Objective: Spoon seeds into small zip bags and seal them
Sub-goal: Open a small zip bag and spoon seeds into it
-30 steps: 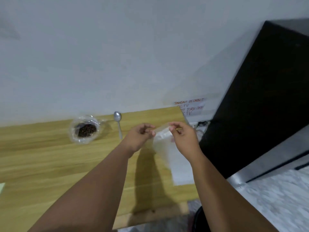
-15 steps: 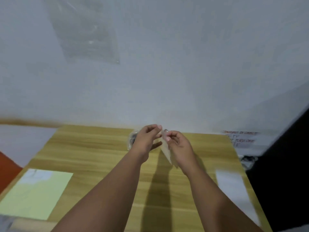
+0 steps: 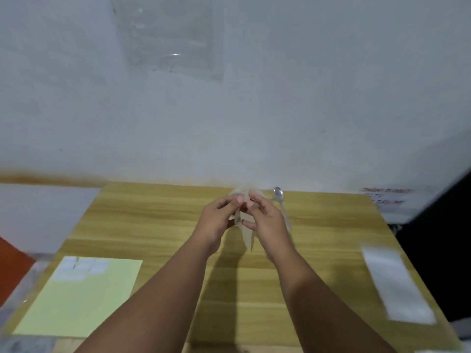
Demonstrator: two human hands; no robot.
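Note:
A small clear zip bag hangs edge-on between my two hands above the middle of the wooden table. My left hand and my right hand both pinch its top edge with fingertips. A metal spoon lies on the table just right of my right hand. The clear container of seeds stands behind my hands near the wall; only its rim shows.
A pile of clear zip bags lies at the table's right edge. A pale green sheet with small white labels lies at the front left. A white wall is close behind the table. A dark cabinet stands to the right.
The view swung from right to centre. My hands carried the bag leftward to the table's middle, and it turned from flat-facing to edge-on. Both hands keep pinching its top.

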